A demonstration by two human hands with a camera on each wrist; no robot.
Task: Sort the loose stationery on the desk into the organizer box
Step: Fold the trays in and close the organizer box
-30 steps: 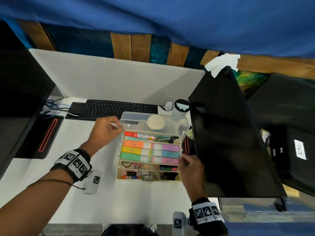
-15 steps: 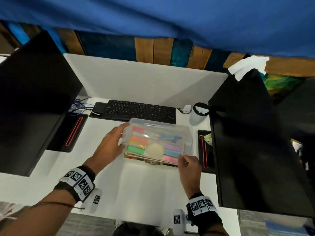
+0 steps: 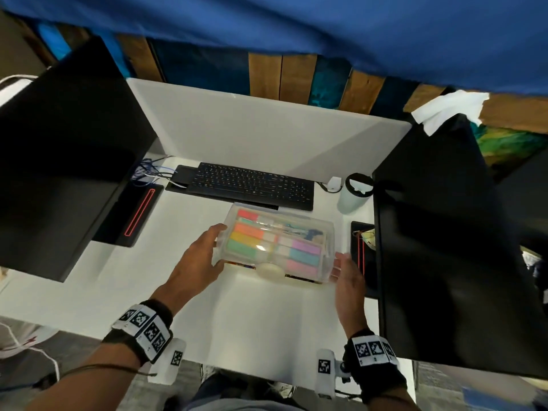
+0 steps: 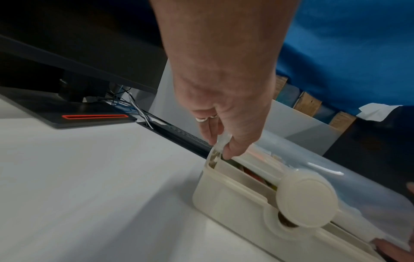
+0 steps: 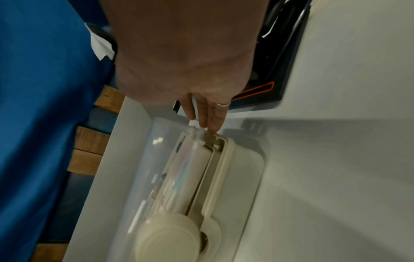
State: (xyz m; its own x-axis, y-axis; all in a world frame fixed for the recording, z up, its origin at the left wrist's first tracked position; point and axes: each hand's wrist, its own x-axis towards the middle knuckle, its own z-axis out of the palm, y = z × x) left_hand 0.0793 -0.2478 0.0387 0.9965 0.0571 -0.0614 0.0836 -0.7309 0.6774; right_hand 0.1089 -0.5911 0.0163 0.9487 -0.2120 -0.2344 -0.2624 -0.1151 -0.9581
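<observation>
The organizer box sits on the white desk in front of the keyboard, its cream base filled with coloured sticky-note pads and small items. Its clear lid is folded down over them, with a narrow gap left along the front edge. A round cream latch knob hangs at the lid's front, just above its socket. My left hand pinches the lid's left end between thumb and fingers. My right hand touches the lid's right end with straight fingers.
A black keyboard lies just behind the box. Dark monitors stand at left and right, each on a base with a red stripe. A cup stands at back right. A white divider panel closes the back.
The lid has swung from upright down over the box. My left hand came down with it, and my right hand shifted from the front corner to the lid's right end.
</observation>
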